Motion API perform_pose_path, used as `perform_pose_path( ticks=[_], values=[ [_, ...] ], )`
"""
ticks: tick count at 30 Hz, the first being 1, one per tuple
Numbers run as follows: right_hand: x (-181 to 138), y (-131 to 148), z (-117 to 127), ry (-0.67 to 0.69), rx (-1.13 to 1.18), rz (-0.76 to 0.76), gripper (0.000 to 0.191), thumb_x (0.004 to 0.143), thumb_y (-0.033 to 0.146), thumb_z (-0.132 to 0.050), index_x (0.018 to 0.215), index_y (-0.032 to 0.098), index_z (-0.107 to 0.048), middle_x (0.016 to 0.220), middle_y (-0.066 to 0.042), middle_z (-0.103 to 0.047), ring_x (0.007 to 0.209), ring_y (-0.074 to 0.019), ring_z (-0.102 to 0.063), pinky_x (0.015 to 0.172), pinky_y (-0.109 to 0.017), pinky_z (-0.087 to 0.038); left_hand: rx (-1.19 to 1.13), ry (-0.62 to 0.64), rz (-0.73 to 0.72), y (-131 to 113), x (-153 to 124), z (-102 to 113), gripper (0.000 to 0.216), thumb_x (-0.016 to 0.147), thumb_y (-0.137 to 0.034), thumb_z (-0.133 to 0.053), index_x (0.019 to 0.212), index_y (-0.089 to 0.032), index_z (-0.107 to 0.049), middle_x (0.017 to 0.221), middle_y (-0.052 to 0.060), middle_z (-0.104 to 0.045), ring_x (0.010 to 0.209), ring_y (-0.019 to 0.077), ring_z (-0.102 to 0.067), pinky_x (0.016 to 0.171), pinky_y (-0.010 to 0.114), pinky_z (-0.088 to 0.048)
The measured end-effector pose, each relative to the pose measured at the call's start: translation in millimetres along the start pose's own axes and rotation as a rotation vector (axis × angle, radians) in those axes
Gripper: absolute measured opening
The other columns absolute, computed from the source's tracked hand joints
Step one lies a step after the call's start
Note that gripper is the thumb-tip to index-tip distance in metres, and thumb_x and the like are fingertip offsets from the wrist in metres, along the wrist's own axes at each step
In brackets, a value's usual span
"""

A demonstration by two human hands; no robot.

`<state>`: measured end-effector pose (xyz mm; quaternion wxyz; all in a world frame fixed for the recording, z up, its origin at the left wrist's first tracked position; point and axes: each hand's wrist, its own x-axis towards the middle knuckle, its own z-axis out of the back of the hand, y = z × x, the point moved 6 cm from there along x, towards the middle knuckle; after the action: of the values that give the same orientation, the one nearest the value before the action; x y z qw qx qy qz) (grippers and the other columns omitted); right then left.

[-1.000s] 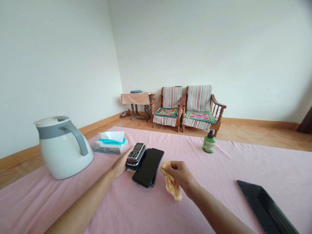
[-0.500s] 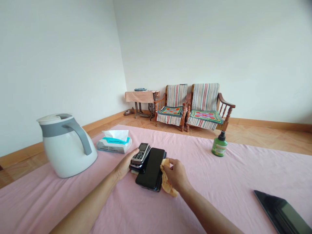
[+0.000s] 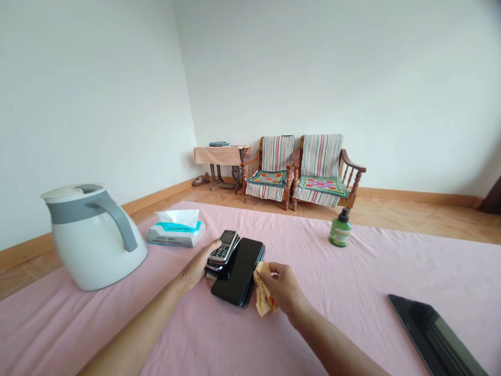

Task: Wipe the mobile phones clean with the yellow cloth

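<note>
My left hand [image 3: 198, 266] grips the left side of a small stack of phones on the pink cloth. A keypad phone [image 3: 223, 247] lies on top of the stack, and a black smartphone [image 3: 237, 270] leans across it, screen up. My right hand [image 3: 282, 286] is closed on a crumpled yellow-orange cloth [image 3: 261, 297] and presses it against the smartphone's right edge.
A white kettle with a grey handle [image 3: 92, 235] stands at the left, a tissue pack [image 3: 176, 232] behind the phones, a green bottle [image 3: 340, 228] further right. A dark tablet [image 3: 434, 333] lies at the lower right on the pink table cloth [image 3: 352, 282]. Two wooden armchairs [image 3: 303, 169] stand by the far wall.
My right hand has brought the cloth from beside the smartphone onto its right edge. My left hand stays on the phone stack.
</note>
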<state>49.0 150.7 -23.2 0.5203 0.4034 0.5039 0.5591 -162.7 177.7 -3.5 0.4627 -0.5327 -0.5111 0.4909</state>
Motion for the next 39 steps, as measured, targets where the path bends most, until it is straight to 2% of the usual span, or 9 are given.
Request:
perform_pose_path(
  ticks=[6, 11, 14, 17, 20, 23, 26, 33, 39],
  values=[
    [-43, 11, 68, -0.065, 0.001, 0.044, 0.019, 0.072, 0.026, -0.052, 0.065, 0.014, -0.065, 0.053, 0.001, -0.056, 0.047, -0.0104, -0.05, 0.044, -0.02, -0.036, 0.166, -0.216, -0.184, -25, -4, 8, 0.033, 0.077, -0.042, -0.063, 0.091, -0.012, -0.065, 0.087, 0.008, -0.071, 0.094, 0.0292, -0.064, 0.073, 0.032, -0.052],
    [-85, 7, 190, -0.313, -0.08, 0.05, 0.026, 0.069, 0.038, -0.056, 0.073, 0.015, -0.067, 0.056, 0.001, -0.058, 0.047, -0.0108, -0.049, 0.044, -0.022, -0.035, 0.275, -0.479, -0.517, -67, -36, -3, 0.044, 0.083, -0.033, -0.059, 0.123, -0.018, -0.047, 0.137, 0.006, -0.044, 0.132, 0.0276, -0.031, 0.111, 0.039, -0.024],
    [-103, -10, 258, -0.463, -0.134, -0.014, 0.025, 0.063, 0.038, -0.057, 0.069, 0.015, -0.066, 0.05, 0.001, -0.056, 0.043, -0.0124, -0.049, 0.042, -0.024, -0.034, 0.311, -0.402, -0.653, -78, -63, -49, 0.044, 0.085, -0.04, -0.056, 0.124, -0.022, -0.046, 0.129, 0.005, -0.05, 0.122, 0.0247, -0.046, 0.106, 0.038, -0.033],
    [-114, -28, 288, -0.494, -0.161, -0.072, 0.016, 0.056, 0.031, -0.059, 0.057, 0.015, -0.064, 0.044, 0.001, -0.054, 0.042, -0.0132, -0.05, 0.042, -0.024, -0.034, 0.343, -0.065, -0.537, -59, -79, -119, 0.04, 0.087, -0.045, -0.053, 0.116, -0.018, -0.051, 0.105, 0.008, -0.062, 0.09, 0.022, -0.063, 0.083, 0.037, -0.051],
    [-120, -34, 284, -0.461, -0.136, -0.089, 0.015, 0.056, 0.029, -0.061, 0.056, 0.015, -0.064, 0.045, 0.001, -0.056, 0.043, -0.0123, -0.05, 0.042, -0.023, -0.035, 0.267, 0.363, -0.226, -15, -95, -185, 0.053, 0.084, -0.054, -0.054, 0.119, -0.014, -0.047, 0.101, 0.012, -0.061, 0.082, 0.0229, -0.065, 0.069, 0.035, -0.054],
    [-122, -30, 262, -0.362, -0.051, -0.087, 0.023, 0.059, 0.034, -0.063, 0.067, 0.014, -0.069, 0.057, -0.002, -0.064, 0.049, -0.0133, -0.057, 0.047, -0.023, -0.04, 0.174, 0.549, 0.045, 20, -112, -222, 0.071, 0.077, -0.06, -0.061, 0.125, -0.011, -0.042, 0.107, 0.017, -0.06, 0.091, 0.0257, -0.065, 0.081, 0.039, -0.053],
    [-122, -22, 238, -0.238, 0.051, -0.075, 0.033, 0.063, 0.044, -0.063, 0.075, 0.014, -0.07, 0.07, -0.006, -0.069, 0.057, -0.0148, -0.062, 0.052, -0.023, -0.045, 0.096, 0.486, 0.156, 30, -119, -230, 0.078, 0.072, -0.061, -0.066, 0.125, -0.009, -0.043, 0.116, 0.02, -0.057, 0.101, 0.0279, -0.061, 0.088, 0.04, -0.05],
    [-126, -17, 210, -0.15, 0.116, -0.085, 0.025, 0.064, 0.039, -0.067, 0.066, 0.014, -0.068, 0.062, -0.003, -0.067, 0.053, -0.0115, -0.058, 0.049, -0.02, -0.04, -0.178, 0.307, 0.321, 34, -135, -223, 0.067, 0.072, -0.049, -0.072, 0.122, -0.012, -0.047, 0.132, 0.019, -0.048, 0.122, 0.0308, -0.047, 0.094, 0.04, -0.047],
    [-132, -18, 189, -0.095, 0.181, -0.074, 0.032, 0.069, 0.045, -0.068, 0.073, 0.014, -0.07, 0.066, -0.003, -0.066, 0.057, -0.0128, -0.059, 0.052, -0.021, -0.041, -0.284, 0.339, 0.3, 25, -146, -241, 0.039, 0.078, -0.037, -0.069, 0.108, -0.015, -0.059, 0.118, 0.013, -0.06, 0.114, 0.0274, -0.053, 0.091, 0.038, -0.046]
  ],
)
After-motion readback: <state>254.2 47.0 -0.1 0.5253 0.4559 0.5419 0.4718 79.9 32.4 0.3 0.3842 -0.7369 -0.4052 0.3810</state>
